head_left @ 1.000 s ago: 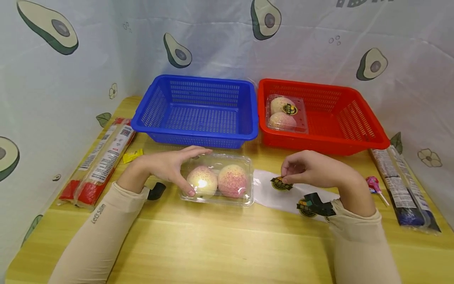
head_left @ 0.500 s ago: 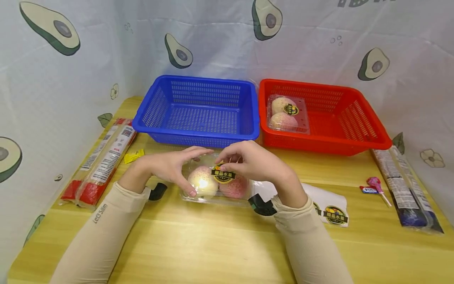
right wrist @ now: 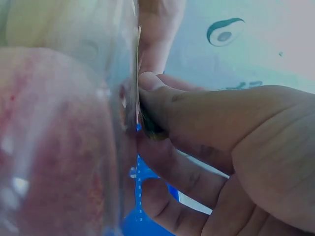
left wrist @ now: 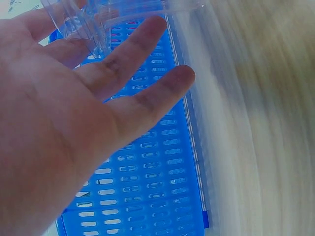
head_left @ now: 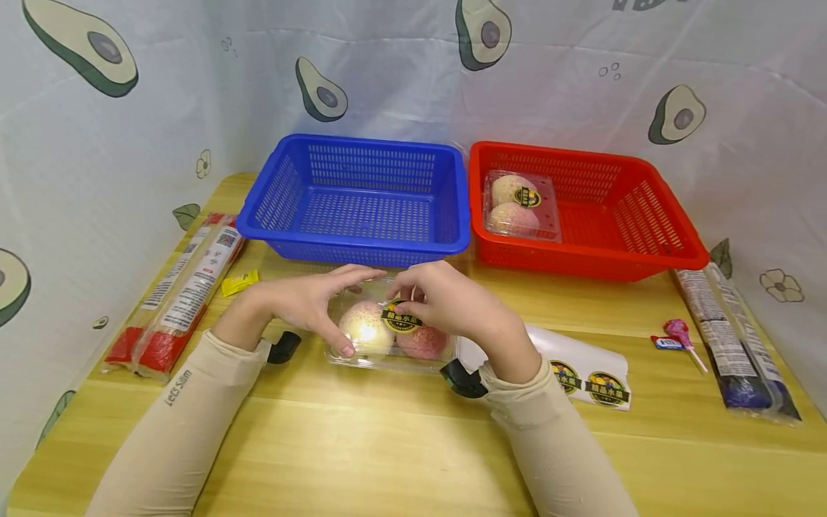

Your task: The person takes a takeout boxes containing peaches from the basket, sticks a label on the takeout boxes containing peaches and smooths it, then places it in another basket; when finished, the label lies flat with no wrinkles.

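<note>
A clear plastic fruit box [head_left: 381, 289] sits on the table, holding a pale peach [head_left: 365, 330] and a pink peach [head_left: 421, 343]. My left hand [head_left: 309, 305] grips its left end, thumb along the front and fingers at the back. In the left wrist view two fingers [left wrist: 142, 98] stick out past the clear plastic. My right hand [head_left: 455, 301] pinches a black and gold label sticker [head_left: 404, 324] between thumb and forefinger over the lid. Seen from the right wrist, the sticker's curled edge [right wrist: 153, 130] is right at the lid's surface.
Behind stand a blue basket [head_left: 362, 251] and a red basket [head_left: 581, 258] with a labelled peach box [head_left: 548, 215]. White sticker backing [head_left: 581, 352] lies right of my box. Noodle packs [head_left: 187, 287], a yellow wrapper [head_left: 240, 283], a lollipop [head_left: 677, 329] and dark packs [head_left: 743, 352] flank the sides.
My right hand has lifted the sticker off the backing sheet and carried it left onto the box's lid. My left hand has stayed on the box.
</note>
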`<state>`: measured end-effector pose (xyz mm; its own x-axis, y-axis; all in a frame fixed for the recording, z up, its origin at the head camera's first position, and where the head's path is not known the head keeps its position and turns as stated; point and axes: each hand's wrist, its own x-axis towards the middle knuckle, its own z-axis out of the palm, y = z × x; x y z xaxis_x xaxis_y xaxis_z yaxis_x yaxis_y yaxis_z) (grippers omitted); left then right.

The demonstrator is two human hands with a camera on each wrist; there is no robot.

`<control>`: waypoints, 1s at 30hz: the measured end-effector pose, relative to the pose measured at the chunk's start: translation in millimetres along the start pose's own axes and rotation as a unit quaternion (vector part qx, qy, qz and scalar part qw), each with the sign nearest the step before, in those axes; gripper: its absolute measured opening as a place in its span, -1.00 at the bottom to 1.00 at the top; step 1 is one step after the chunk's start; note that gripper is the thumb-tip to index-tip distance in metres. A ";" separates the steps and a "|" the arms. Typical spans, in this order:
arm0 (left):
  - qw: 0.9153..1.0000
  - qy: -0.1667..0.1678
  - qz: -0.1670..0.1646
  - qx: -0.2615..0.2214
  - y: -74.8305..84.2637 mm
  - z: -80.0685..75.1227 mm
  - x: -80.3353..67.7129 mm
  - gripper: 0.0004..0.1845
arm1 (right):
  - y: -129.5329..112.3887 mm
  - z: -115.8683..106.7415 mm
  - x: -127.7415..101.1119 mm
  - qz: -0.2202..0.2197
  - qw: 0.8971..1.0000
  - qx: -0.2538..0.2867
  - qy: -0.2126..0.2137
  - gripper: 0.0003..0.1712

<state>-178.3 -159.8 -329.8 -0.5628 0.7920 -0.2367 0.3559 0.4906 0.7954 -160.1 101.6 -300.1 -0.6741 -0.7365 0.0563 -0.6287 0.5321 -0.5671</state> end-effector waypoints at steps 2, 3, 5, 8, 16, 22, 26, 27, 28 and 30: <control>1.000 0.000 0.002 0.000 0.0 0.1 0.1 0.27 | -0.7 1.3 0.5 -0.001 1.000 -0.012 0.002 -0.82; 1.000 0.000 0.003 0.002 -0.1 0.1 0.2 0.27 | -1.0 2.1 0.6 0.003 1.000 -0.018 0.004 -0.82; 1.000 -0.002 0.004 0.002 -0.3 0.2 0.6 0.27 | -3.0 3.6 0.7 0.019 0.999 -0.030 0.007 -0.82; 1.000 -0.003 0.005 0.004 -0.7 0.4 0.7 0.28 | -7.8 4.2 -0.8 0.027 0.999 -0.046 0.001 -0.87; 1.000 -0.004 0.002 0.011 0.7 0.3 -0.6 0.30 | -9.3 -3.0 -10.7 0.009 1.000 -0.013 -0.025 -0.86; 1.000 -0.007 -0.003 0.011 1.4 -0.1 -0.1 0.29 | -1.4 -1.9 -7.1 -0.003 0.999 0.003 -0.037 -0.78; 1.000 -0.007 0.000 0.011 1.2 0.2 1.3 0.30 | 12.3 -10.8 -16.4 0.033 0.999 0.026 -0.026 -0.75; 1.000 -0.006 0.000 0.013 0.9 0.3 1.4 0.30 | 15.0 -11.8 -17.6 0.035 0.999 0.027 -0.021 -0.74; 1.000 -0.007 0.001 0.013 0.7 0.4 1.4 0.30 | 16.1 -12.2 -18.0 0.034 0.999 0.026 -0.019 -0.74; 1.000 -0.008 0.001 0.012 0.3 0.6 1.2 0.29 | 16.3 -11.3 -16.9 0.013 0.999 0.029 -0.030 -0.75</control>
<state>-178.4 -158.5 -330.3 -0.5492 0.7993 -0.2438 0.3757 0.4968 0.7823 -163.3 127.4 -301.0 -0.6650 -0.7468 -0.0072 -0.5865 0.5282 -0.6141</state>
